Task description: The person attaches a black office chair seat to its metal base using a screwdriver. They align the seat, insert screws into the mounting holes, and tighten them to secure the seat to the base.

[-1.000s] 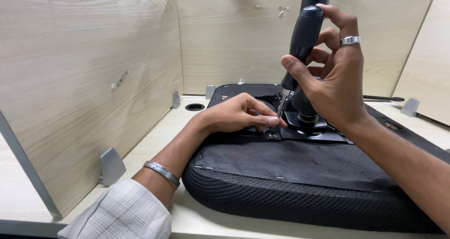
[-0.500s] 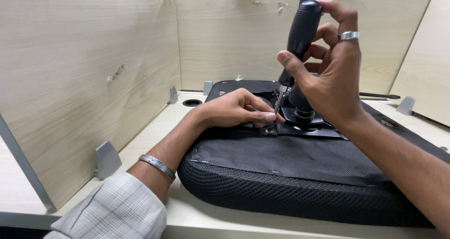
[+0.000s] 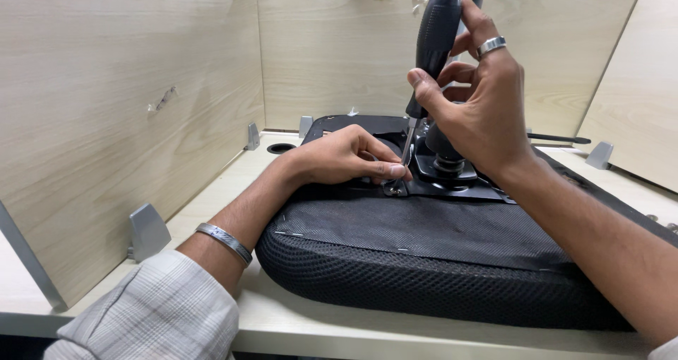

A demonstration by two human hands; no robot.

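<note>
A black mesh chair seat (image 3: pixel 438 261) lies upside down on the desk. My right hand (image 3: pixel 480 98) is wrapped around the black handle of a screwdriver (image 3: pixel 432 42), held upright with its tip at a screw (image 3: pixel 394 187) on the black metal mounting plate (image 3: pixel 459 180). My left hand (image 3: pixel 346 158) rests on the seat's underside, its fingertips pinching the screw by the screwdriver tip. A ring is on my right hand and a metal bracelet on my left wrist.
Light wooden partition walls (image 3: pixel 127 105) enclose the desk on the left, back and right. Grey metal brackets (image 3: pixel 147 231) stand along the wall base. A round cable hole (image 3: pixel 281 148) is behind my left hand. A black lever (image 3: pixel 558 138) sticks out at the seat's right.
The view has shifted slightly; both hands remain at the screw, with the screwdriver still upright on it.
</note>
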